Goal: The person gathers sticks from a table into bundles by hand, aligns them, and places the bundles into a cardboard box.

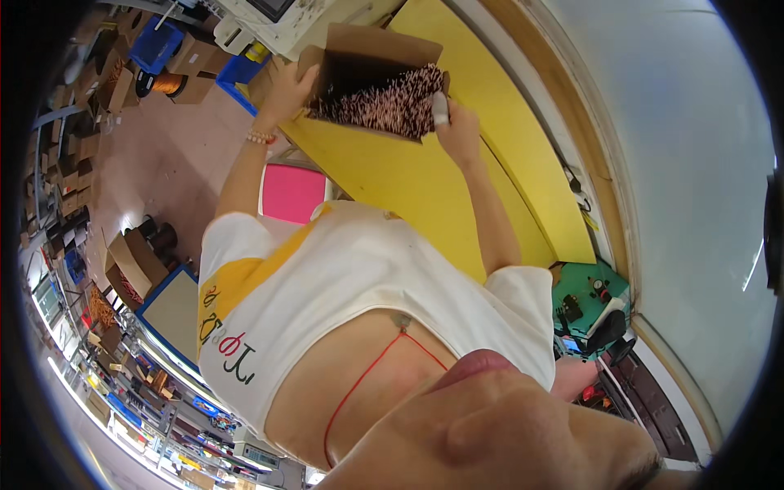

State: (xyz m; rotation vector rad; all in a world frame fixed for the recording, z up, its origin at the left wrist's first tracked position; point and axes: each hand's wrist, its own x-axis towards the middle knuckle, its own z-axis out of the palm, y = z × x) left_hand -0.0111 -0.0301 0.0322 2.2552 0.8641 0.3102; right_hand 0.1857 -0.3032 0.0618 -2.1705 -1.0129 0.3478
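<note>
An open cardboard box [384, 47] sits tilted on the yellow tabletop, its flaps raised. Packed inside it are many thin dark pieces with pale pinkish tips [392, 104]; their exact kind is too small to tell. My left hand [286, 91], a beaded bracelet on its wrist, grips the box's left side with the thumb toward the opening. On the right side my right hand [459, 131] holds the box wall, a white wrap around one digit. The fingers behind the cardboard are partly hidden.
The yellow table [408, 175] runs along a wall at the right. A pink-topped stool [292, 193] stands by its left edge. Blue bins [155, 45], an orange wire spool [167, 83] and an open carton [135, 269] are on the left; a green mat [584, 298] with small tools lies lower right.
</note>
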